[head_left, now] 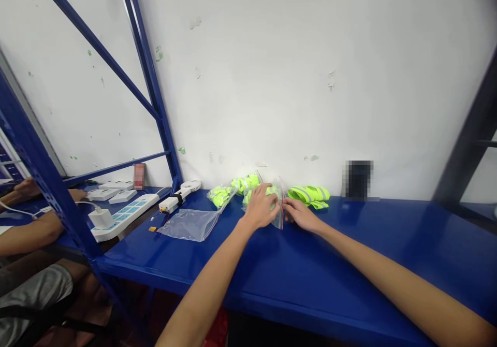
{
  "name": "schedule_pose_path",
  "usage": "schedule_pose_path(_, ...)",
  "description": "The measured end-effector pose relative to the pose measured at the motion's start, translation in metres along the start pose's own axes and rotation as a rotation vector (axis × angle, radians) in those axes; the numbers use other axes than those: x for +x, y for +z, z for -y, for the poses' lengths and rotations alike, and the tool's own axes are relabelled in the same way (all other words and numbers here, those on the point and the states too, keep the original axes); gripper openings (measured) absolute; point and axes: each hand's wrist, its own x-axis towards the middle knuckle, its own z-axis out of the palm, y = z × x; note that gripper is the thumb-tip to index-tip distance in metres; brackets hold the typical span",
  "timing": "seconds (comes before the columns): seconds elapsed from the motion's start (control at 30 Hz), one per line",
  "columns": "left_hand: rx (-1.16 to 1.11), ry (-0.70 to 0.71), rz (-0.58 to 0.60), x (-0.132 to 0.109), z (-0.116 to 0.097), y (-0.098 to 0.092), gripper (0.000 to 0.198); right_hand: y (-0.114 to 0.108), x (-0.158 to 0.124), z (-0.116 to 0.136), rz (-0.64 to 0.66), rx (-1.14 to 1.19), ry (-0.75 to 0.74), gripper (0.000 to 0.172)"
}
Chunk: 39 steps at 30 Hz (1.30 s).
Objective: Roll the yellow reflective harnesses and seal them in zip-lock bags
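My left hand (263, 205) is closed on a clear zip bag (278, 220) with a yellow-green reflective item partly hidden inside, near the middle of the blue table (298, 269). At the bag's right edge, the fingers of my right hand (298, 213) are pinched on its opening. Two bagged yellow-green bundles (220, 196) lie to the left and behind. A folded yellow-green reflective vest (309, 195) without a bag rests just beyond my right hand. A flat clear bag (190, 225) lies at the left.
A white handheld fan (189, 186) and a wired white device (170, 203) sit at the left. Beyond the blue rack post (50, 165) are a power strip (132, 213) and another person's arm (34, 235). A pixelated dark object (357, 180) stands against the wall.
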Motion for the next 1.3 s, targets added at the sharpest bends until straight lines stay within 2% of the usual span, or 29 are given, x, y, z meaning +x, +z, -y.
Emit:
schedule_pose_path(0.07,-0.001,0.009,-0.004,-0.005,0.001,0.018,0.014,0.007,-0.001,-0.008,-0.067,0.021,-0.06,0.027)
schedule_pose_path(0.17,0.002,0.046,-0.012,-0.017,0.0,0.029,0.015,0.012,-0.006,-0.015,-0.098,0.048,-0.106,0.03)
schedule_pose_path(0.33,-0.027,0.019,-0.022,-0.022,-0.003,0.026,0.012,0.013,-0.011,-0.015,-0.103,0.075,-0.106,0.032)
schedule_pose_path(0.6,-0.245,-0.237,-0.057,-0.019,0.002,0.034,0.006,0.013,-0.013,-0.013,-0.13,0.064,-0.089,0.032)
schedule_pose_path(0.97,-0.361,-0.252,-0.016,-0.017,0.002,0.026,0.01,0.012,-0.016,-0.006,-0.113,-0.108,-0.12,0.028)
schedule_pose_path(1.17,-0.365,-0.233,-0.105,-0.014,0.0,0.031,0.006,0.018,-0.01,-0.003,-0.224,-0.204,-0.13,0.024)
schedule_pose_path(1.3,-0.352,-0.267,-0.168,-0.009,-0.008,0.035,0.009,0.018,-0.003,-0.006,-0.322,-0.229,-0.035,0.017)
